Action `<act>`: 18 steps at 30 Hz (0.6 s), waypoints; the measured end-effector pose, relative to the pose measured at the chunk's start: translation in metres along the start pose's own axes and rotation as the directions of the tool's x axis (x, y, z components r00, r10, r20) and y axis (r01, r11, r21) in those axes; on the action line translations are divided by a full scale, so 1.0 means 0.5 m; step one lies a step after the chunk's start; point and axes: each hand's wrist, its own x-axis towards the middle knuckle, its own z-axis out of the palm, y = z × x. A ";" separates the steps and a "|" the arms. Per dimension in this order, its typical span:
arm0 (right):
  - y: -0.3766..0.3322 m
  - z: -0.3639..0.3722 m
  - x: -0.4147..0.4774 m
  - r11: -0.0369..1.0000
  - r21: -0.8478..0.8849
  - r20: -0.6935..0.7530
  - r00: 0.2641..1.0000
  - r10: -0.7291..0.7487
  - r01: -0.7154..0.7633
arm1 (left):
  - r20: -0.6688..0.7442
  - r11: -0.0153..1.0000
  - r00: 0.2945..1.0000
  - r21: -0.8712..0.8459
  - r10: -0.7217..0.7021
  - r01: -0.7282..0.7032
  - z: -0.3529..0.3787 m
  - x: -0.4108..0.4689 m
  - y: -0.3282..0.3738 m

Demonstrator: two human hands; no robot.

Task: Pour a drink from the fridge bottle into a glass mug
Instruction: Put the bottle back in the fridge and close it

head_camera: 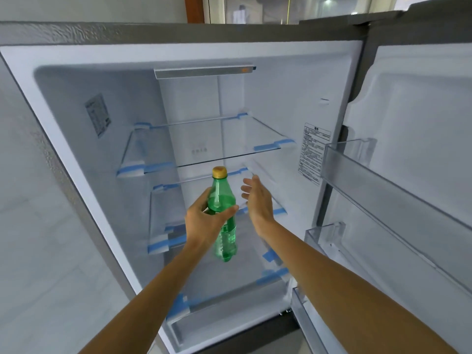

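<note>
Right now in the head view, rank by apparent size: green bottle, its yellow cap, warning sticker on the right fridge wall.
1. green bottle, in the left hand's grip
2. warning sticker, though it sits farther back
3. yellow cap

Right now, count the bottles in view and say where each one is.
1. A green plastic bottle with a yellow cap, upright in the left hand, in front of the open fridge's glass shelves. The right hand is open beside it. None on the door racks.
</note>
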 end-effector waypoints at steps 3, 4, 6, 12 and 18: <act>0.006 0.018 0.023 1.000 -0.012 -0.031 0.999 -0.008 0.007 | 0.014 1.000 1.000 0.002 0.009 -0.009 0.000 0.029 -0.022; 0.007 0.023 0.029 1.000 -0.013 -0.042 0.999 -0.010 0.009 | 0.020 1.000 1.000 0.004 0.018 -0.018 0.000 0.038 -0.029; 0.010 0.032 0.040 1.000 -0.008 -0.063 0.998 -0.011 0.010 | 0.036 1.000 0.999 0.001 0.026 -0.026 -0.001 0.054 -0.044; 0.017 0.055 0.064 1.000 0.003 -0.099 0.995 0.020 -0.020 | 0.041 1.000 0.999 -0.009 0.014 -0.013 -0.007 0.085 -0.064; 0.005 0.071 0.107 1.000 0.000 -0.072 0.997 0.020 -0.020 | 0.039 1.000 0.999 0.009 0.030 -0.030 0.001 0.124 -0.063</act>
